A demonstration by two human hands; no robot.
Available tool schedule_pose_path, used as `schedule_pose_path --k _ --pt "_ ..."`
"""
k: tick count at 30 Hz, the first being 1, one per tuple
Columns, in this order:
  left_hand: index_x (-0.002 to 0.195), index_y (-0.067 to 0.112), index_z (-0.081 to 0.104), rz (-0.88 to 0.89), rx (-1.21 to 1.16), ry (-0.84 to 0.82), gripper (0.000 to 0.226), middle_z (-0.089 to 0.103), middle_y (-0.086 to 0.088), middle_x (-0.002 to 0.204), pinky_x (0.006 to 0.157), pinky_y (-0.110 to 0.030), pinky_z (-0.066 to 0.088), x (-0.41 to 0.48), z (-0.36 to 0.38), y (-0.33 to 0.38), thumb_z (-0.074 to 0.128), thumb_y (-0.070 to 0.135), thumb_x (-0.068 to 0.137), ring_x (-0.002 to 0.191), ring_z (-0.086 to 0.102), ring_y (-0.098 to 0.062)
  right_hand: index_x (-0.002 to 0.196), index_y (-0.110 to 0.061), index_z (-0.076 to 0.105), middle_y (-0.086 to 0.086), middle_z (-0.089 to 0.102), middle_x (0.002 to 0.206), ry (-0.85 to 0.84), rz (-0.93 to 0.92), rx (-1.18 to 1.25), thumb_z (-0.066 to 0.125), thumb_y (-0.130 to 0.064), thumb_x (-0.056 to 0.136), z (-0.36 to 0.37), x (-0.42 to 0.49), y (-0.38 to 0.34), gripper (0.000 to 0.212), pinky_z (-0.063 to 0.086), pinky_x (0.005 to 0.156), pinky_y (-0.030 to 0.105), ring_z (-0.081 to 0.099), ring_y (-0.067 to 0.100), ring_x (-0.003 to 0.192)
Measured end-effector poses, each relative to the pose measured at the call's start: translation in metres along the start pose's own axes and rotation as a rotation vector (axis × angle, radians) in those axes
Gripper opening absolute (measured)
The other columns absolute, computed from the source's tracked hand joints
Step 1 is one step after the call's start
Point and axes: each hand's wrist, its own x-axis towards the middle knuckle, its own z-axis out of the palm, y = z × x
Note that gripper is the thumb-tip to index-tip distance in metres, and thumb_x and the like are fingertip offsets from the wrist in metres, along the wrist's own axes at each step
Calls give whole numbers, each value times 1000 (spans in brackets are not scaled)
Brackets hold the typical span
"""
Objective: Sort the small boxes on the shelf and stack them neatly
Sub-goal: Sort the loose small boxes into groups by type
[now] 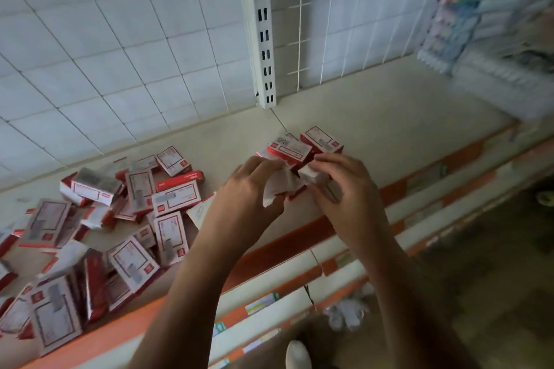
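Observation:
Several small red-and-white boxes lie in a loose heap [126, 213] on the left part of the cream shelf [374, 129]. Near the shelf's middle a few boxes form a small group [302, 148], one lying across the others. In front of that group both hands work on one open box [295, 184] with white flaps spread. My left hand [248, 189] pinches the white flap on its left side. My right hand [338, 180] grips the box's right end with curled fingers. Most of that box is hidden by the fingers.
A white slotted upright [262, 30] and wire grid back the shelf. Blurred pastel packages [485, 39] stand at the far right of the shelf. An orange front lip [284, 249] edges the shelf, with lower shelves and price strips below.

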Motion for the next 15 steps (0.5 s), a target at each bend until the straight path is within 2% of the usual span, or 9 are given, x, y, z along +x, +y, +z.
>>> schedule_pose_path --k 5,10,12,15 --pt "126 17 59 -7 4 -3 53 59 -1 124 89 -38 53 6 2 -2 78 19 77 106 59 -21 118 -6 65 8 58 133 -16 -20 15 57 -28 89 9 8 7 37 49 104 41 47 21 132" --pt "125 14 63 39 8 -12 51 62 -3 120 89 -36 53 15 2 5 78 21 77 105 59 -22 122 -13 64 5 41 151 -58 -12 30 59 -27 91 17 13 14 34 44 107 51 28 24 146" --pt "124 13 64 36 13 -23 51 61 -3 119 89 -36 52 14 5 6 79 20 76 105 59 -21 124 -12 63 6 42 151 -67 -18 32 57 -28 91 17 13 16 38 42 109 53 27 24 146" --pt "125 15 65 21 27 -26 51 61 -3 120 89 -37 53 12 5 7 79 18 76 107 58 -22 123 -10 63 8 49 145 -47 -13 20 58 -28 90 15 12 18 37 41 110 47 32 22 143"
